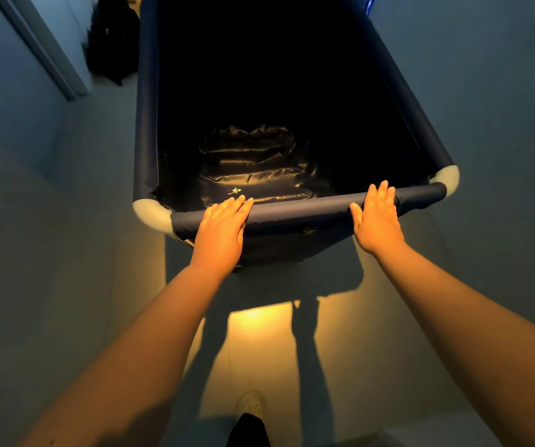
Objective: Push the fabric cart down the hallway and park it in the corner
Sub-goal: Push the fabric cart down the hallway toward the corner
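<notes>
Two hands on rail | fabric cart (279,91) stretches ahead of both palms, mid-hallway | left hand (222,229) and right hand (376,217) lie flat, fingers extended, not clenched | step: pushing | next: likely steer past dark bags (113,40) far beyond left hand.

You cannot see the far end of your fabric cart (292,214): the top edge cuts it off, and most of its inside is too dark to read. Its wheels are hidden beneath the body. Your left hand (222,229) and right hand (377,216) cover the rail they rest on, their palms and any grip underneath unseen. The dark bag (113,37) by the wall is blurred and cropped. Your shoe (251,404) is dim, half covered by a trouser leg (248,430).
</notes>
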Available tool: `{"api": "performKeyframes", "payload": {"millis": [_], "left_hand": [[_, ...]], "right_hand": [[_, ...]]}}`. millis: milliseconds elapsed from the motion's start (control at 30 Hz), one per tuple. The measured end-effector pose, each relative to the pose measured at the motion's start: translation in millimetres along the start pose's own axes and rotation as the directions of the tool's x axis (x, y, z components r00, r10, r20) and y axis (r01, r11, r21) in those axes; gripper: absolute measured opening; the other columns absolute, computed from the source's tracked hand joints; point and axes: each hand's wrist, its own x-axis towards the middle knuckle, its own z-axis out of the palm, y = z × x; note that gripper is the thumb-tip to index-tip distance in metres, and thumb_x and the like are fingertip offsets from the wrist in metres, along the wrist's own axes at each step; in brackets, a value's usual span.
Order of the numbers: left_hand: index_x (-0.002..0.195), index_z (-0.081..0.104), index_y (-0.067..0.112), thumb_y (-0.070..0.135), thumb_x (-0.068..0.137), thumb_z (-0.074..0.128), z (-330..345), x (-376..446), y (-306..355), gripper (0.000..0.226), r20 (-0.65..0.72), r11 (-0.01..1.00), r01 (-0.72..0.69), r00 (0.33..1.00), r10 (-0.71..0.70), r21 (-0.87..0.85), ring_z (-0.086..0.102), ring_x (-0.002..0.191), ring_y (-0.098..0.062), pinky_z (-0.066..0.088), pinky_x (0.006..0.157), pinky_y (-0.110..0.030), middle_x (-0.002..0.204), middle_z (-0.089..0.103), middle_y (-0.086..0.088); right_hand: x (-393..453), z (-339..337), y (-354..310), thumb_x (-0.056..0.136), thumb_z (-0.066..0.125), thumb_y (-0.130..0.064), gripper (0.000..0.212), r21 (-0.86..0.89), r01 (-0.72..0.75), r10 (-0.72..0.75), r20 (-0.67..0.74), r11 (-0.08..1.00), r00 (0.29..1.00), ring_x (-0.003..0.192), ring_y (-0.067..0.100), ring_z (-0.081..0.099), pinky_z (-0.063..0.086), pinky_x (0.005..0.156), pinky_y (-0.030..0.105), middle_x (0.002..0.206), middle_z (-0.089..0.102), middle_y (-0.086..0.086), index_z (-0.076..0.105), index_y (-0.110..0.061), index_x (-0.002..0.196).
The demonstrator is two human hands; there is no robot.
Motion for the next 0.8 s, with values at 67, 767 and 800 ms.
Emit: {"api": "performKeyframes", "payload": {"millis": [67,767,800], "left_hand": [[0.141,0.035,0.016,0.004,0.092,0.046,3,1,3,0.052,-0.013,1.000,0.020,1.000,-0.020,-0.007,0.033,0.135,-0.025,0.022,0.112,-0.042,0.147,0.040,-0.006],[0.146,0.014,0.015,-0.012,0.076,0.041,12,-24,89,0.080,0.167,0.997,0.029,0.986,-0.017,-0.066,0.012,0.143,-0.019,0.007,0.117,-0.038,0.156,0.018,-0.004],[0.146,0.013,0.015,-0.013,0.076,0.041,13,-26,94,0.081,0.176,0.997,0.035,0.984,-0.022,-0.070,0.011,0.143,-0.019,0.006,0.117,-0.038,0.156,0.017,-0.004]], "right_hand": [[6,-3,3,0.098,0.032,-0.032,0.060,-0.005,0.019,-0.019,0.011,1.000,1.000,0.144,0.034,-0.003,0.013,0.116,0.048,0.156,0.002,0.022,0.011,0.001,0.144],[20,-41,33,0.099,0.030,-0.026,0.051,-0.034,0.115,-0.107,0.175,0.993,0.979,0.138,0.040,0.012,0.023,0.110,0.051,0.150,0.014,0.029,0.023,0.006,0.138],[15,-38,29,0.099,0.028,-0.023,0.044,0.015,0.129,-0.129,0.163,0.992,0.978,0.135,0.042,0.016,0.022,0.110,0.052,0.145,0.022,0.032,0.032,0.004,0.134]]}}
